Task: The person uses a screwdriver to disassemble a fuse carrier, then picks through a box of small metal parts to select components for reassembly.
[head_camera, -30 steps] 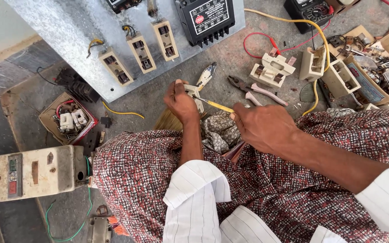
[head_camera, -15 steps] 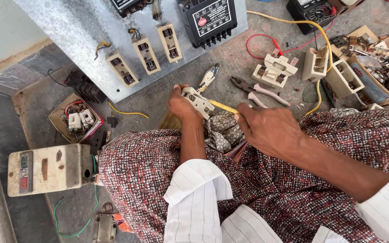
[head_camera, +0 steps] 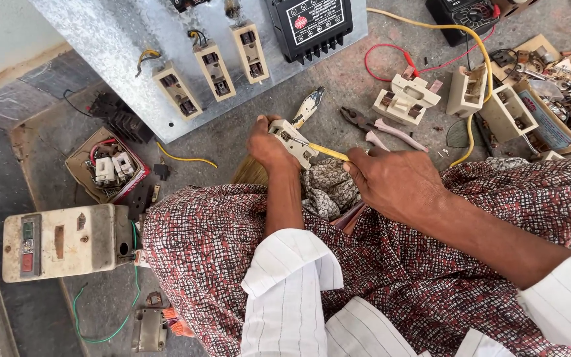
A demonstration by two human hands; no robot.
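My left hand (head_camera: pixel 267 144) grips a cream porcelain fuse holder (head_camera: pixel 292 140) over my lap. My right hand (head_camera: pixel 394 177) holds a screwdriver with a yellow handle (head_camera: pixel 328 152), its tip set against the fuse holder. Both forearms come out of white striped sleeves across a patterned red cloth (head_camera: pixel 391 264) on my knees. A crumpled patterned rag (head_camera: pixel 325 185) lies between my hands.
A grey metal panel (head_camera: pixel 120 46) with three cream fuse holders (head_camera: pixel 214 66) and a black unit (head_camera: pixel 312 23) stands ahead. Pliers (head_camera: pixel 371 125), loose fuse parts (head_camera: pixel 408 99), a yellow wire (head_camera: pixel 477 59), and boxes of parts (head_camera: pixel 106 166) lie on the floor. A cream switch box (head_camera: pixel 64 241) sits left.
The view has shifted slightly; my hands stay on the fuse holder and screwdriver, the screwdriver tip still working at the holder.
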